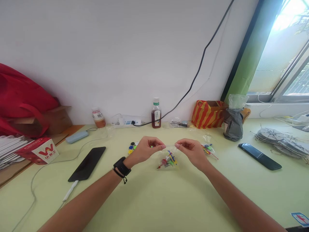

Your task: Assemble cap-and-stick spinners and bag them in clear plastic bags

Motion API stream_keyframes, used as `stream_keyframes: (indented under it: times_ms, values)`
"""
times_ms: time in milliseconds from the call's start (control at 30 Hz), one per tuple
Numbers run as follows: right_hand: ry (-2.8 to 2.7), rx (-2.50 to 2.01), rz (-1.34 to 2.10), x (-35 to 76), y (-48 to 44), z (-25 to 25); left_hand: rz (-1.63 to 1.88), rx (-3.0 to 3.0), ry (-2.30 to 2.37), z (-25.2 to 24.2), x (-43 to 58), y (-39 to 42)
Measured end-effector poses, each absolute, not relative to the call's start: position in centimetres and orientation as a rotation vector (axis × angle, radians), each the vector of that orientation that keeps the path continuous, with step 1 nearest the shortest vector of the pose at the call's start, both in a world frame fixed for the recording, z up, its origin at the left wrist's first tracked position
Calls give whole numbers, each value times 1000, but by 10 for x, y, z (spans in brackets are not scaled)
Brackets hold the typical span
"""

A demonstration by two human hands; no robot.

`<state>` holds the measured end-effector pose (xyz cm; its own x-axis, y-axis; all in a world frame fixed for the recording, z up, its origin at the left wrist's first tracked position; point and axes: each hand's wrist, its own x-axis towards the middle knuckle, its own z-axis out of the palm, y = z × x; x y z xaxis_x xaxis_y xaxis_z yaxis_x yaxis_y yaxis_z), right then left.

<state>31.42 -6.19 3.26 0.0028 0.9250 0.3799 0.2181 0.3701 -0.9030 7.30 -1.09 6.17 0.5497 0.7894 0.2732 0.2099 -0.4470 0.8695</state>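
Observation:
A clear plastic bag (169, 162) with small colourful plastic pieces inside hangs between my hands, just over the table. My left hand (148, 149), with a black watch on its wrist, pinches the bag's upper left corner between thumb and fingers. At the upper right corner, my right hand (191, 150) pinches the bag in the same way. Behind my left hand lie several small round coloured pieces (131, 148), partly hidden by it. Beyond my right hand is another heap of coloured plastic pieces (209, 149), apparently with clear plastic around it.
On the left lie a black phone (87, 163) on a charging cable and a red-and-white box (40, 150). A drink bottle (156, 114) stands by the wall. To the right are a striped bag (208, 114), a grey-wrapped container (233, 125), a dark phone (259, 156) and stacked discs (272, 135).

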Motion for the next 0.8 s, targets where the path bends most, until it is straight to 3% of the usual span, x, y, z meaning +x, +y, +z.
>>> stream_keyframes:
  times_ms: [800]
  values:
    - [-1502,-998,901,311,-58,28,907,2050,806,61,73,-12]
